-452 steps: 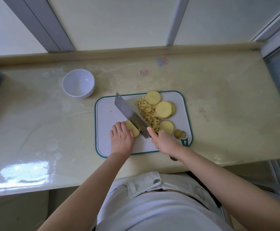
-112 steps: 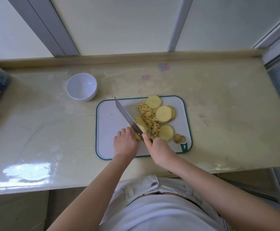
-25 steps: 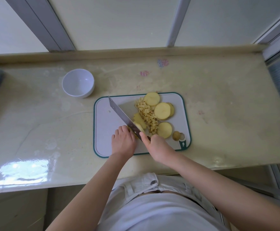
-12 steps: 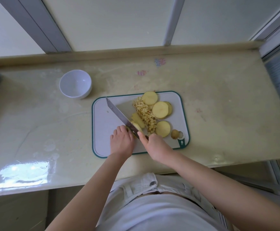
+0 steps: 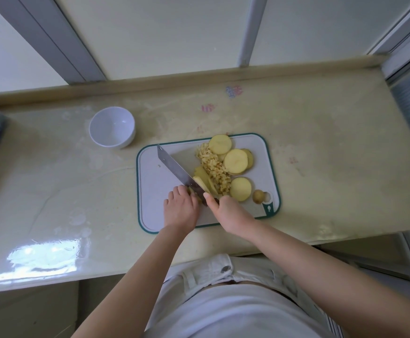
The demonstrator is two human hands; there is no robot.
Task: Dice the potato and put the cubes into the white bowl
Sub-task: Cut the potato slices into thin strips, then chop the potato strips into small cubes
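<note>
- table (image 5: 321, 167): pale yellow, glossy; carries everything below.
- cutting board (image 5: 155, 191): white with a green rim, at the near edge of the table.
- right grip (image 5: 230, 213): closed round the handle of the knife (image 5: 174, 167), forefinger laid along the blade; handle hidden.
- left grip (image 5: 180, 208): fingers curled down, pinning a potato piece (image 5: 190, 191) against the left face of the blade; piece mostly hidden.
- knife blade lies diagonally, tip toward the board's far left corner.
- white bowl (image 5: 111, 126): off the board to the far left, no cubes in it.
- round slices (image 5: 235, 161): overlapping on the board's far right.
- diced pile (image 5: 215, 169): between the blade and the slices.
- potato end (image 5: 258, 196): just beside the board's hanging hole.
</note>
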